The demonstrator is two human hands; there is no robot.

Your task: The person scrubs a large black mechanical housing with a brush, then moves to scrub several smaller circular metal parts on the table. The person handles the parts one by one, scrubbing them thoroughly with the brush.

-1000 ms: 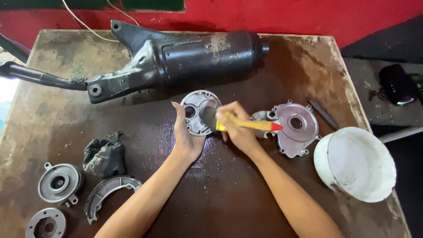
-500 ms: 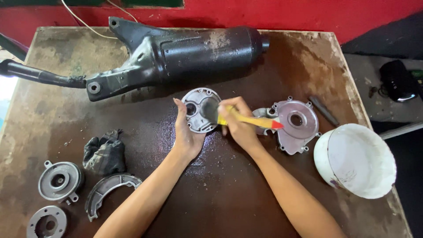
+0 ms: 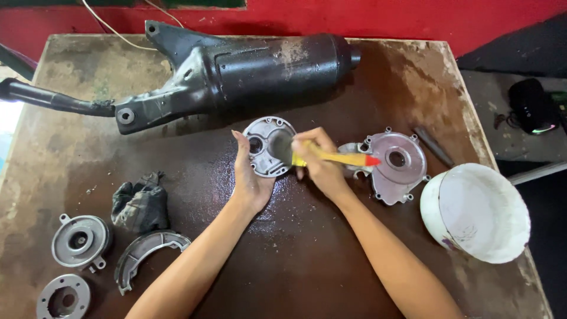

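A table (image 3: 331,272) is filling the frame. A black exhaust (image 3: 236,68) is lying across its upper left. A white bowl (image 3: 478,212) is sitting at the right edge. A grey cover (image 3: 396,162) is resting just right of centre.

At centre, the left hand (image 3: 248,177) is holding a round plate (image 3: 266,145) upright, fingers curled behind it. The right hand (image 3: 322,165) is pinching a brush (image 3: 336,158), fingers pressed together. The brush's long axis is running left-right, bristles touching the plate face, handle pointing right. The plate is lying directly left of the right fingers.
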